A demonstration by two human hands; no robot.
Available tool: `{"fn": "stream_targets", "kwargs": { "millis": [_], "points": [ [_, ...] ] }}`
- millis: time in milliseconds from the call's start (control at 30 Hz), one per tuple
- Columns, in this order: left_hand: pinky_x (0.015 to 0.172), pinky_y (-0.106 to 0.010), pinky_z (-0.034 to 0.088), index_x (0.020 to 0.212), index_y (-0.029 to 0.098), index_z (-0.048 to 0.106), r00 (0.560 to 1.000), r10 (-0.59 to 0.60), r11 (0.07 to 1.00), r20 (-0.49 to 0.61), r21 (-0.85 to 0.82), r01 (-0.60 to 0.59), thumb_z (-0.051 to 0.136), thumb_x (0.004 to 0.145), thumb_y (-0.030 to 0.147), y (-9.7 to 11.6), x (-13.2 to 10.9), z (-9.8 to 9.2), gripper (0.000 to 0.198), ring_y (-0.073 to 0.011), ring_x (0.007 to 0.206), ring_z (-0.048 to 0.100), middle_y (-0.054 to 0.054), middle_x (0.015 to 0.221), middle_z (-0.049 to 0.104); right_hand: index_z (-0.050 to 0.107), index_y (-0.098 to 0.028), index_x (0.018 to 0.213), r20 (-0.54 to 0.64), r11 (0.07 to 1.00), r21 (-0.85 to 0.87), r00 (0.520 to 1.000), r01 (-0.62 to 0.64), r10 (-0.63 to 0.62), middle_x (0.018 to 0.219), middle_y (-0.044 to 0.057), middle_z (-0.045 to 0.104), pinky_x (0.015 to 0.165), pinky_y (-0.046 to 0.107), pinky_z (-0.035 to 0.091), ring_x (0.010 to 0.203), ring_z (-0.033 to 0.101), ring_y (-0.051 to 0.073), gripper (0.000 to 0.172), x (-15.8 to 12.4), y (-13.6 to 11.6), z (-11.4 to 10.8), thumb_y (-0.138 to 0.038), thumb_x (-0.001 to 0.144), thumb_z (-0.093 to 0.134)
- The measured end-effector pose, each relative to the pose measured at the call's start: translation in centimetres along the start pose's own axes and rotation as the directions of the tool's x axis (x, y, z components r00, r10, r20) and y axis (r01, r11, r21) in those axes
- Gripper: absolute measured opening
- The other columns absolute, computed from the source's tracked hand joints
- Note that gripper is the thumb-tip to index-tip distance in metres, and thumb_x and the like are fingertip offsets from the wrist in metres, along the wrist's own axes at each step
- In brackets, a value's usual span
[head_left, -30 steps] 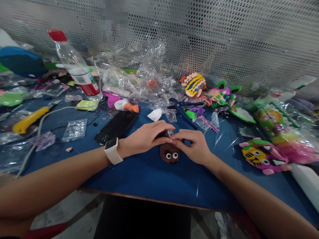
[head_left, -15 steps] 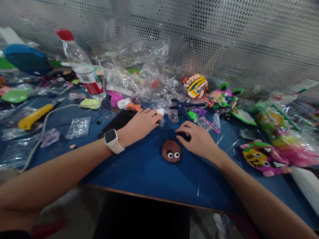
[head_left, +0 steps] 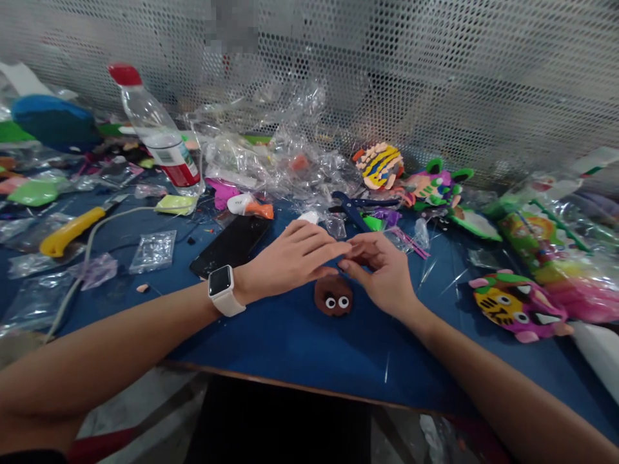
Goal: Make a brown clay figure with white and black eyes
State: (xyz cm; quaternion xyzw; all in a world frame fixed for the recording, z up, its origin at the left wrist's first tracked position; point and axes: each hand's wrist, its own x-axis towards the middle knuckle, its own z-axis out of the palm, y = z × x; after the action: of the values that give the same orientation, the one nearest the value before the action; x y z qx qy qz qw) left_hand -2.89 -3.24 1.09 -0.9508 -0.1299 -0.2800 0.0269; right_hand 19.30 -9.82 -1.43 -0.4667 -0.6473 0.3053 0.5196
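A round brown clay piece (head_left: pixel 333 298) with two googly eyes lies on the blue table, just below my hands. My left hand (head_left: pixel 297 258), with a white watch on its wrist, reaches over the clay's upper left edge. Its fingers are stretched out, and the fingertips meet those of my right hand (head_left: pixel 380 270). The right thumb and fingers are curled together in a pinch. Whatever sits between the fingertips is too small and too hidden to name. A black phone (head_left: pixel 231 245) lies left of my left hand, and a white lump (head_left: pixel 309 217) lies behind it.
Dark-handled pliers (head_left: pixel 355 207) lie behind my hands. At left are a yellow utility knife (head_left: pixel 72 231), a cable and a bottle (head_left: pixel 167 142) with a red cap. Crumpled clear plastic (head_left: pixel 271 154) lines the back. Colourful clay faces (head_left: pixel 517 306) lie at right.
My left hand has come back from beside the white lump, toward me and rightward, uncovering the phone. Its fingertips now meet my right hand's. The brown clay piece has stayed in place.
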Motion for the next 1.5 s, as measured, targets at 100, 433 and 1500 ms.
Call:
{"fn": "stream_targets", "kwargs": {
  "millis": [100,433,1500],
  "points": [
    [0.106,-0.038,0.046,0.127,0.020,0.064,1.000,-0.010,0.996,0.010,-0.083,0.010,0.048,0.111,0.042,0.60,-0.10,0.57,0.031,-0.0228,0.118,0.064,-0.009,0.120,0.074,0.061,-0.025,0.109,0.048,0.996,0.087,0.999,-0.028,0.024,0.080,-0.003,0.075,0.062,0.029,0.062,0.070,0.075,0.016,0.030,-0.41,-0.10,0.58,-0.028,0.087,0.082],
    [0.090,-0.032,0.050,0.104,0.019,0.072,0.988,-0.024,0.984,-0.150,-0.180,-0.004,0.055,0.109,0.035,-0.33,-0.53,0.73,0.024,-0.0169,0.093,0.067,-0.004,0.097,0.077,0.067,-0.025,0.114,0.172,0.973,0.218,0.984,-0.074,0.036,0.097,0.002,0.078,0.082,0.031,0.065,0.091,0.077,0.017,0.034,-0.34,-0.43,0.06,-0.029,0.086,0.085],
    [0.084,-0.029,0.052,0.114,0.019,0.073,0.971,-0.025,0.987,-0.237,-0.157,-0.013,0.063,0.105,0.025,-0.07,-0.32,0.92,0.015,-0.0158,0.091,0.068,-0.004,0.100,0.076,0.070,-0.023,0.096,0.008,0.971,0.204,0.992,-0.122,0.123,0.075,-0.002,0.077,0.048,0.026,0.058,0.053,0.072,0.015,0.022,-0.41,-0.74,0.40,-0.029,0.083,0.087]
  ]
}}
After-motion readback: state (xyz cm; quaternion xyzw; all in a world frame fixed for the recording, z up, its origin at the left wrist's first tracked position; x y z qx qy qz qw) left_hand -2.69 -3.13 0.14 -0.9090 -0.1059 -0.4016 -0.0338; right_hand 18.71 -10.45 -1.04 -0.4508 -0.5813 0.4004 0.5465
